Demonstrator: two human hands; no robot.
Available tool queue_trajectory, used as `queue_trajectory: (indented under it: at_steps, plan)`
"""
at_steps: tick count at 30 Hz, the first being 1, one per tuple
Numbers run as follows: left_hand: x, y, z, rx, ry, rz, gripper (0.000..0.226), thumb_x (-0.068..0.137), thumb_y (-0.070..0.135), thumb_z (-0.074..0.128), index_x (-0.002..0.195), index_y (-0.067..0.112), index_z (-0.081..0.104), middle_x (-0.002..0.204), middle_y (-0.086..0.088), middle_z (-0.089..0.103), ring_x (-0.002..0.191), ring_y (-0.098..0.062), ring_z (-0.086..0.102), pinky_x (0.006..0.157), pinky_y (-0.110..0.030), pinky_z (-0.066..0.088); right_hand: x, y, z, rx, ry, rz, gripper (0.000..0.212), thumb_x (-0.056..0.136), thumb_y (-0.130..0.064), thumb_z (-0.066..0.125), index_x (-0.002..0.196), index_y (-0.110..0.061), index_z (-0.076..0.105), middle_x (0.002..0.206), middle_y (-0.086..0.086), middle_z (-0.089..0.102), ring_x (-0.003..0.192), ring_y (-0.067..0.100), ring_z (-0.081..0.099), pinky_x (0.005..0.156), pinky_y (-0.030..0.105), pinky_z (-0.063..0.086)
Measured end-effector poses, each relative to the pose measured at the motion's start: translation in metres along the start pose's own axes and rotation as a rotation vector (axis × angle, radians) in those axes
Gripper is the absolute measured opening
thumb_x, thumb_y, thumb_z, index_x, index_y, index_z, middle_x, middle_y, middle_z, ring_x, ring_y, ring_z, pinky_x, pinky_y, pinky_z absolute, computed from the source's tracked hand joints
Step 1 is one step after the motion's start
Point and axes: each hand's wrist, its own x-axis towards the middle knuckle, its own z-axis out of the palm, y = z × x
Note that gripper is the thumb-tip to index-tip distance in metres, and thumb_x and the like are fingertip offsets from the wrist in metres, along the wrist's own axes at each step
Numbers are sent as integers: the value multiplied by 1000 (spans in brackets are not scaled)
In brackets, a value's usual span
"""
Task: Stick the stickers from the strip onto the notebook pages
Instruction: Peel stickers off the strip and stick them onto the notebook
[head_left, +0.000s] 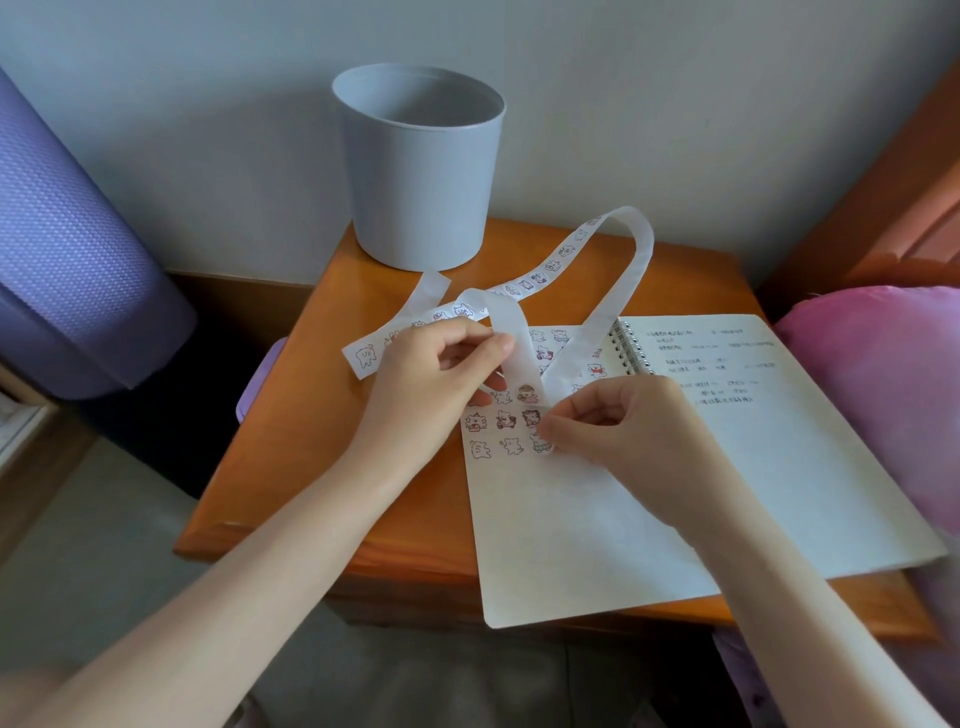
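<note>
An open spiral notebook (597, 519) lies on the orange wooden table (332, 415). Its left page carries several small cartoon stickers in rows near the top. A long white sticker strip (631, 270) loops above the page and trails left across the table. My left hand (441, 374) pinches the strip just over the page's upper left part. My right hand (608, 421) has its fingers curled and its fingertips are down on a sticker (540, 444) at the right end of the lowest row. The right page has handwriting.
A grey bucket (421, 171) stands at the table's back edge by the wall. A purple rolled mat (67, 249) leans at the left. A pink cushion (883, 384) lies at the right. A small purple object (254, 384) shows beside the table's left edge.
</note>
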Motion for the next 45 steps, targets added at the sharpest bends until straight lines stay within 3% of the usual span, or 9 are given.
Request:
queue_trajectory:
  at_steps: [6,15,23,27,33,37,41,45]
  plan:
    - [0,1,0,10,-4,-1,12,92,22,59,94,15,69,75,7,68,62,3,64,51,-5,43,1,4,2,-28,26,-26,8,76,-25,75,70,-20,73,68,-7,72,68,12,67,69,36,56]
    - [-1,2,0,15,-6,-8,12,91,22,59,96,16,69,75,8,67,61,5,64,50,-4,43,2,9,6,-83,69,-99,8,77,-25,74,71,-21,71,69,-6,71,63,10,64,61,28,55]
    - [-2,2,0,49,-14,-3,10,92,24,59,91,20,67,75,12,65,64,7,64,50,-3,42,1,12,7,-120,59,-132,9,76,-25,75,73,-23,67,68,-8,66,54,0,53,51,19,42]
    - [-1,1,0,67,-15,-3,15,92,25,58,95,16,70,79,10,67,67,6,64,51,-4,43,2,12,4,-123,79,-116,20,75,-26,77,84,-24,59,71,-4,61,55,5,48,52,21,41]
    - [-2,1,0,64,-9,-7,12,92,25,58,93,19,69,77,11,67,66,6,64,51,-3,43,3,15,3,-122,57,-130,10,82,-18,68,78,-22,61,63,-12,49,51,-4,44,46,10,34]
    - [-1,1,0,66,-10,-4,11,92,24,59,93,19,68,76,11,67,65,6,64,51,-3,43,5,15,4,-94,82,-112,16,79,-34,72,80,-23,61,71,-7,59,54,1,46,49,13,36]
    - [-1,0,1,82,-8,-4,13,91,26,58,95,19,68,77,12,66,67,7,64,51,-3,43,3,12,11,-189,121,-133,21,75,-37,74,80,-25,58,72,-7,60,60,7,49,59,32,47]
    - [-1,1,0,73,-7,-2,12,91,24,59,94,19,68,76,12,66,64,7,64,50,-3,43,3,12,9,-214,126,-155,11,82,-31,69,83,-26,59,72,-11,59,58,5,47,54,23,40]
